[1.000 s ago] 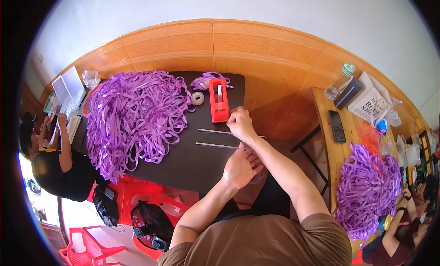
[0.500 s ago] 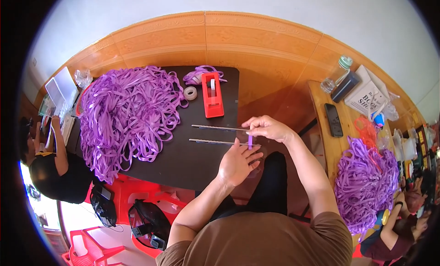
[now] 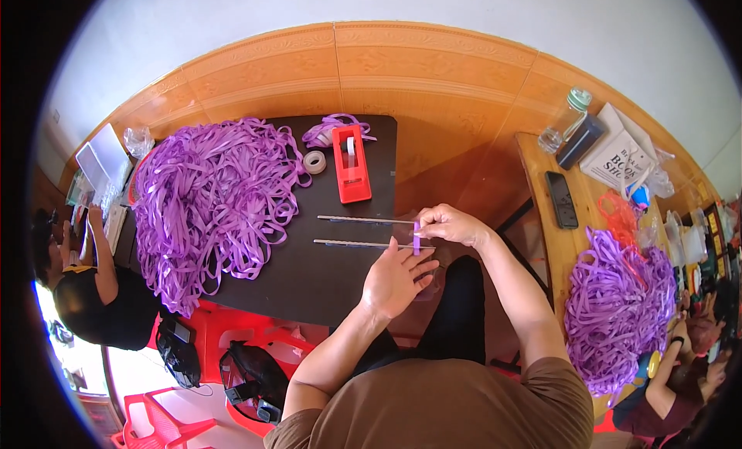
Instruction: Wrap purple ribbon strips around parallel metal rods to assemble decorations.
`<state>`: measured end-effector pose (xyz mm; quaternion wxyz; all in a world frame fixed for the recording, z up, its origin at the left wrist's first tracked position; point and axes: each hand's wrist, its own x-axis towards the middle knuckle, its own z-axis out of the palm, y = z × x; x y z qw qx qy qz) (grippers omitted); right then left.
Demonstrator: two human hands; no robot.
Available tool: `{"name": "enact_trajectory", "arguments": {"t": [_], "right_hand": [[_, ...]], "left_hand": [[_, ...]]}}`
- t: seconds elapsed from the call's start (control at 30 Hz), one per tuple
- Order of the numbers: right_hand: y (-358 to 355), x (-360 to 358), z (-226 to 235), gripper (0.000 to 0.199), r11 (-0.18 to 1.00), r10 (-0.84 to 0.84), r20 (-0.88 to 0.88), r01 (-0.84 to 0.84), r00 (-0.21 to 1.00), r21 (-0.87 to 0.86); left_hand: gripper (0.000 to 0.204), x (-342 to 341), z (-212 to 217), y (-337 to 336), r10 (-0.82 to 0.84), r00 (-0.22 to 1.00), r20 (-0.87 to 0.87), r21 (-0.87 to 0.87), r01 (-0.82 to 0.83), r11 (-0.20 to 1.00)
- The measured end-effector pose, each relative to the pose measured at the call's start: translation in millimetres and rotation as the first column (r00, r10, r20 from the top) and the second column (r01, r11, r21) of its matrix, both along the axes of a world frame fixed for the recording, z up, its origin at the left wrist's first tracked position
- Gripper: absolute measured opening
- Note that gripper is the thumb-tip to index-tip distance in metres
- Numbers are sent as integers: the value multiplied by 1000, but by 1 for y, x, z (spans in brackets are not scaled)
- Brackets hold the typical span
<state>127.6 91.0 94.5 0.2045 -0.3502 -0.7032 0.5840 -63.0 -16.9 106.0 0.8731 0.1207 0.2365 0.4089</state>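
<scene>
A dark rectangular tabletop is seen set against a wall clad low in orange-brown panelling beneath pale plaster. A large heap of loose purple ribbon strips is spread over the table's left half, and an upright red tape dispenser with a small white tape roll just beside it is placed near the far edge. Two thin metal rods are laid parallel across the table's right side, their right ends reaching past the edge. A short purple ribbon piece is pinched upright between the thumb and fingertips of the right hand, at the rods' right ends. The left hand is held flat with its fingers extended and relaxed, just below the nearer rod; whether it touches the rod cannot be told. A wooden side table on the right carries a clear plastic bottle, a dark phone and a second mound of purple ribbon. Other seated people are cut off at the left and lower-right rims. A red plastic stool and a black bag are partly hidden beneath the table.
</scene>
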Motion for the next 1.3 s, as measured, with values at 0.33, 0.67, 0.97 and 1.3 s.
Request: {"name": "enact_trajectory", "arguments": {"t": [0.33,0.67,0.97,1.3], "right_hand": [[2,-12,-2,26,973,-145,240,94,960,211],[-28,-44,47,19,886,-424,660,134,619,444],[-53,-43,40,33,765,-595,519,234,613,600],[-65,-52,21,34,543,-800,358,327,481,774]], "left_hand": [[70,1,-2,1,2,1000,3,-6,-2,1000],[68,0,1,1,19,1000,17,-32,-19,999],[65,-2,0,0,14,999,29,-40,-13,999],[56,0,-3,0,18,999,51,-37,-16,999]]}}
